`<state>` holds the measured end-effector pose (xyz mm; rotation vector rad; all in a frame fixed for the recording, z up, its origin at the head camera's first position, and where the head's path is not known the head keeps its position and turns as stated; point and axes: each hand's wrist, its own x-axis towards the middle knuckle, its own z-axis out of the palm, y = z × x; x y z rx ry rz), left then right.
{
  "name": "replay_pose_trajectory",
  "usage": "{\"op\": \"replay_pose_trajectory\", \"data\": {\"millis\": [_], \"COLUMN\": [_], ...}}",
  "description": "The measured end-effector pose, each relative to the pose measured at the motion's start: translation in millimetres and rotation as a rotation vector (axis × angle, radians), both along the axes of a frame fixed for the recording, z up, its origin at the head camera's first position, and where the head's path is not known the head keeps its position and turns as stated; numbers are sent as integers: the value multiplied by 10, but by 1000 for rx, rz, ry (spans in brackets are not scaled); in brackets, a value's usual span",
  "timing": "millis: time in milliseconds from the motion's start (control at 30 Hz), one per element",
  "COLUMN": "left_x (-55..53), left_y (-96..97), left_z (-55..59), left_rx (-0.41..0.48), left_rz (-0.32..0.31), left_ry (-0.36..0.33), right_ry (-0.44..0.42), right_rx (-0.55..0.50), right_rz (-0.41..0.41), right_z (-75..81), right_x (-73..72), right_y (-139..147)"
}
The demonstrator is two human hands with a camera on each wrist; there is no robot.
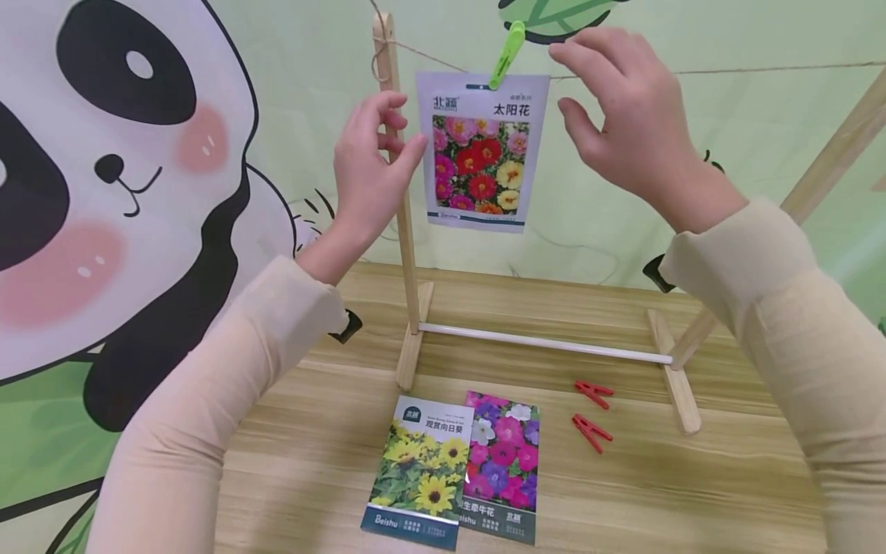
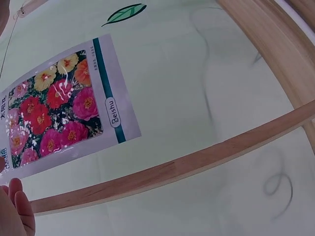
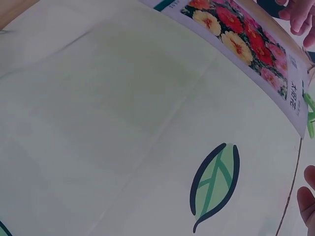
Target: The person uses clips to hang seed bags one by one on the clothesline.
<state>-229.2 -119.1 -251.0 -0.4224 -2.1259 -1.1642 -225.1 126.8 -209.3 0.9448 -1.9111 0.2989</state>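
Observation:
A seed packet with red, pink and yellow flowers (image 1: 481, 165) hangs from a twine line (image 1: 727, 71), held at its top edge by a green clothespin (image 1: 507, 55). My left hand (image 1: 374, 165) is at the packet's left edge, thumb tip right by it and fingers loosely bent. To the right of the packet, my right hand (image 1: 623, 115) is raised beside the line, thumb and fingers apart with nothing between them. In the left wrist view the packet (image 2: 54, 105) shows its lower band, and only part of the left hand (image 2: 17, 209) appears.
A wooden stand's left post (image 1: 407, 254) rises behind the left hand, and a white rod (image 1: 547, 343) joins its feet. On the table (image 1: 298, 462) lie a sunflower packet (image 1: 418, 469), overlapping a petunia-like flower packet (image 1: 504, 462), and two red clothespins (image 1: 594, 393). A panda-printed backdrop (image 1: 291, 46) stands behind.

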Motion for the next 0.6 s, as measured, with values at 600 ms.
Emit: {"op": "replay_pose_trajectory", "data": {"millis": [600], "left_x": [25], "left_y": [-82], "left_z": [-160], "left_rx": [-21], "left_rz": [-33], "left_ry": [-16], "right_ry": [-49], "right_rx": [-64], "right_rz": [56], "right_z": [-222], "right_x": [43], "right_y": [64]}}
